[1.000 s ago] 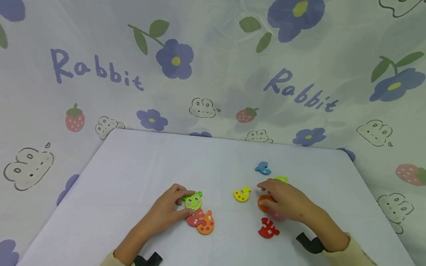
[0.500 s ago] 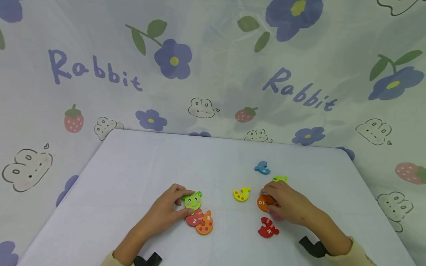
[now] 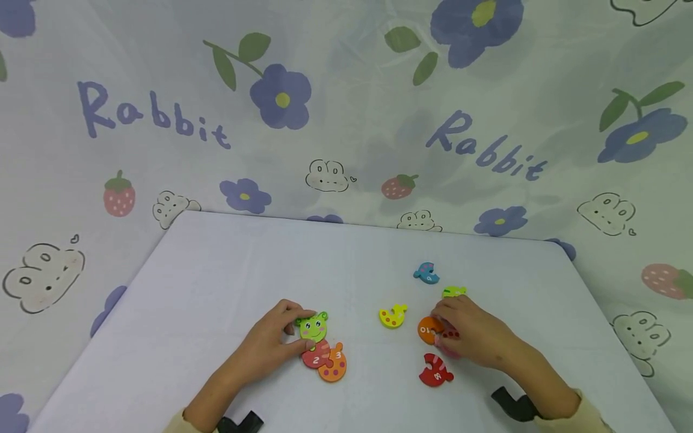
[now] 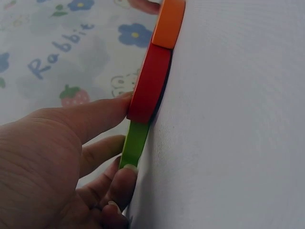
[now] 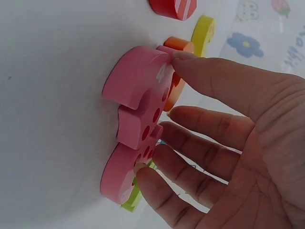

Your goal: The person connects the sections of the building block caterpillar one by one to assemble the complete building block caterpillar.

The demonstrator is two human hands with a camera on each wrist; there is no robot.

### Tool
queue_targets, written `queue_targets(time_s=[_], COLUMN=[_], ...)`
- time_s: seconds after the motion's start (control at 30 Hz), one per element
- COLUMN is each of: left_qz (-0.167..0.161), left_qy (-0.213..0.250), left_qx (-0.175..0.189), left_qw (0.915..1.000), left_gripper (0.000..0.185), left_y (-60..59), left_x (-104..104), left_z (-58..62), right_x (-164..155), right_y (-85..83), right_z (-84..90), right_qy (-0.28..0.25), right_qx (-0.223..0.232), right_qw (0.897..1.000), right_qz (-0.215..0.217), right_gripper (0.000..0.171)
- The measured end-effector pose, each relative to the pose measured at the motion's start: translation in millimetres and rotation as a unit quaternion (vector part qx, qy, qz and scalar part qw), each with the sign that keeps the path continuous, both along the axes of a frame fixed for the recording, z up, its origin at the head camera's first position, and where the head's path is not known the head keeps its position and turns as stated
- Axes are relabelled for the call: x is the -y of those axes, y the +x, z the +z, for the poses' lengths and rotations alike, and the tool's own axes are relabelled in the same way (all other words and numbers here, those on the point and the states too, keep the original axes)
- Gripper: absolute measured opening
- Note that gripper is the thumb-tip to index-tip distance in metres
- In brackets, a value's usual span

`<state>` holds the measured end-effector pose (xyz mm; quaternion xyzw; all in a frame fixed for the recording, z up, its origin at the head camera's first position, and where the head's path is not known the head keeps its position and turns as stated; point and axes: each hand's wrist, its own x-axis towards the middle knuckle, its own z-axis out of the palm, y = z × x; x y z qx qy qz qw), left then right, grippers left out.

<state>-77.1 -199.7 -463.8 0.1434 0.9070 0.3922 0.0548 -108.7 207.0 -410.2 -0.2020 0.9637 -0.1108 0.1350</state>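
My left hand (image 3: 266, 340) holds a green caterpillar-head puzzle piece (image 3: 313, 328) between thumb and fingers. Joined below it are a red piece numbered 2 (image 3: 314, 356) and an orange piece numbered 3 (image 3: 334, 368). In the left wrist view their edges lie along the white surface, the thumb by the red piece. My right hand (image 3: 470, 329) is over pink pieces, which it partly hides. In the right wrist view the thumb tip touches the pink piece numbered 4 (image 5: 136, 74); the fingers are spread and loosely bent near a second pink piece (image 5: 119, 172).
Loose pieces lie about the right hand: orange 10 (image 3: 428, 330), yellow (image 3: 391, 318), blue (image 3: 428, 273), red (image 3: 435, 371), and a light green one (image 3: 453, 291) behind the fingers. The white tabletop (image 3: 260, 258) ends at a rabbit-printed cloth (image 3: 346, 108).
The right hand has shifted right, off the orange 10 piece and onto the pink pieces, uncovering more of the orange one. The left hand keeps its hold on the green head.
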Motion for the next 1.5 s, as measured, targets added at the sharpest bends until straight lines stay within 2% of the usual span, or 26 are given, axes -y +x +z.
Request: queue_targets(time_s=[0.3, 0.4, 0.7, 1.27, 1.5], left_qz=[-0.002, -0.002, -0.002, -0.004, -0.001], left_qy=[0.002, 0.003, 0.003, 0.006, 0.007], left_qx=[-0.003, -0.003, -0.001, 0.0, 0.001], left_qw=[1.0, 1.0, 1.0, 1.0, 1.0], left_gripper=[0.05, 0.05, 0.05, 0.05, 0.05], left_y=[0.0, 0.1, 0.0, -0.6, 0.2], left_x=[1, 1, 1, 2, 1], left_z=[-0.3, 0.8, 0.7, 0.0, 1.4], right_x=[-12, -17, -32, -39, -32], right_y=[-4.1, -6.7, -18.5, -37.0, -42.2], right_z=[-1.1, -1.7, -3.4, -16.0, -18.0], right_qy=[-0.024, -0.026, -0.04, -0.009, 0.007], right_qx=[-0.018, -0.032, -0.074, -0.088, -0.098], right_qw=[0.999, 0.999, 0.995, 0.996, 0.995], right_qz=[-0.022, -0.018, -0.047, -0.024, -0.032], right_gripper=[0.051, 0.052, 0.059, 0.05, 0.048])
